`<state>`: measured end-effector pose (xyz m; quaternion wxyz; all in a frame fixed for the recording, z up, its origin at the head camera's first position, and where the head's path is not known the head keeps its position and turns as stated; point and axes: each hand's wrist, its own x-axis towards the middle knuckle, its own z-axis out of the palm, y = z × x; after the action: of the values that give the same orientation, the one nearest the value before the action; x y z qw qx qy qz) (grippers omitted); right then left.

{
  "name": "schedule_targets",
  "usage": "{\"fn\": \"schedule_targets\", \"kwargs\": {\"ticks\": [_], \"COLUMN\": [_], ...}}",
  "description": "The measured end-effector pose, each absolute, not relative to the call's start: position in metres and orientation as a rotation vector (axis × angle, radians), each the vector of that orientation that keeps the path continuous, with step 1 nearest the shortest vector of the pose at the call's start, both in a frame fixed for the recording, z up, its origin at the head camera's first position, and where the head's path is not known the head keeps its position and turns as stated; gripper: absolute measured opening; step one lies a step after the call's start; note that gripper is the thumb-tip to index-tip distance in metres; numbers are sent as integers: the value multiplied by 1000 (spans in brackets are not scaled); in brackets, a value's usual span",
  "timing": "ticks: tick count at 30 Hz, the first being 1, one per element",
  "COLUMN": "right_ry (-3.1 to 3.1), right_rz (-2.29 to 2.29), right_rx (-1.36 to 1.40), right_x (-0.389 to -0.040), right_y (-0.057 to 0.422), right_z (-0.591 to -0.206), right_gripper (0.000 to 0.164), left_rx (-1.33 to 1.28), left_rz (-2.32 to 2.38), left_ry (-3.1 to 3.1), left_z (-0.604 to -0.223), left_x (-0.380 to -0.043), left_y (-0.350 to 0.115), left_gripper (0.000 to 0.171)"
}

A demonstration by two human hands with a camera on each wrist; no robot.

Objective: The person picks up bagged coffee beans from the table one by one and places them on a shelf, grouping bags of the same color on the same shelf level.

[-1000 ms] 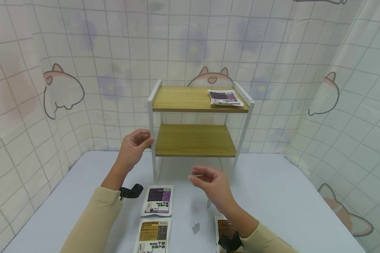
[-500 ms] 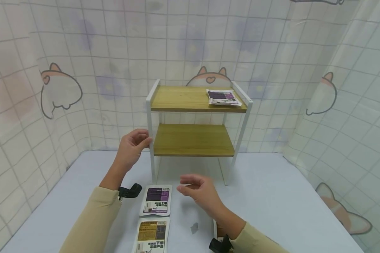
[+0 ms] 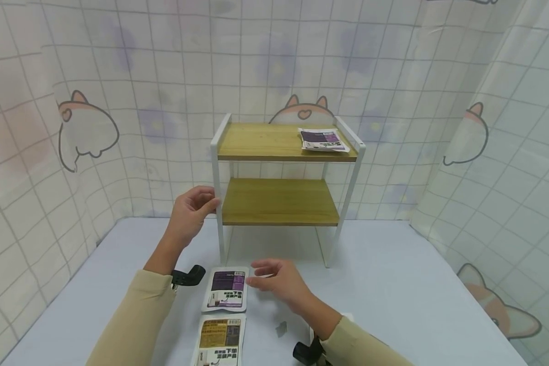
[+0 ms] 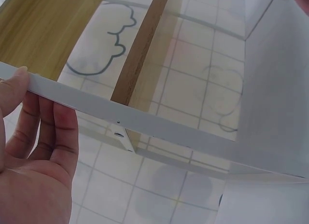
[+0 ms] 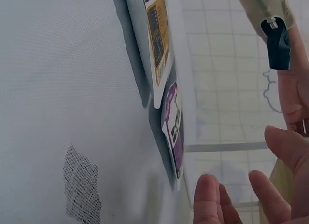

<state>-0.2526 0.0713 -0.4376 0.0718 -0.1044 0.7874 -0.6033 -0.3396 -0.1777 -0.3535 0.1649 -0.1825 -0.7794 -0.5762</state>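
Note:
A two-tier shelf (image 3: 279, 208) with white posts and wood-coloured boards stands on the table. My left hand (image 3: 191, 211) holds its front left post (image 4: 183, 125), thumb on one side and fingers on the other. My right hand (image 3: 276, 282) is beside the right edge of a purple-labelled pouch (image 3: 226, 290), its fingers slightly bent and apart with nothing between them. Whether a fingertip touches the pouch I cannot tell. Nearer to me lies a yellow-labelled pouch (image 3: 220, 340). On the upper board, at the right, rests another purple-labelled pouch (image 3: 324, 140), apparently on top of others.
Another pouch lies on the table (image 3: 416, 284), mostly hidden under my right forearm. A grey patch (image 3: 281, 329) marks the tabletop between the pouches. Behind and at both sides hangs a grid-patterned curtain (image 3: 174, 76).
My right hand has moved left and slightly toward me, from in front of the shelf to the purple-labelled pouch's edge. The left hand stays on the post.

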Motion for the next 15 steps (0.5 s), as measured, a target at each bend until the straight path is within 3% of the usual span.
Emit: {"fn": "schedule_targets", "kwargs": {"ticks": [15], "right_ry": [2299], "right_rz": [-1743], "right_rx": [-169], "right_x": [-260], "right_y": [60], "right_z": [-447], "right_gripper": [47], "left_rx": [-544], "left_rz": [-1644], "left_ry": [-2206], "left_z": [-353], "left_x": [-339], "left_y": [-177], "left_gripper": [36]}}
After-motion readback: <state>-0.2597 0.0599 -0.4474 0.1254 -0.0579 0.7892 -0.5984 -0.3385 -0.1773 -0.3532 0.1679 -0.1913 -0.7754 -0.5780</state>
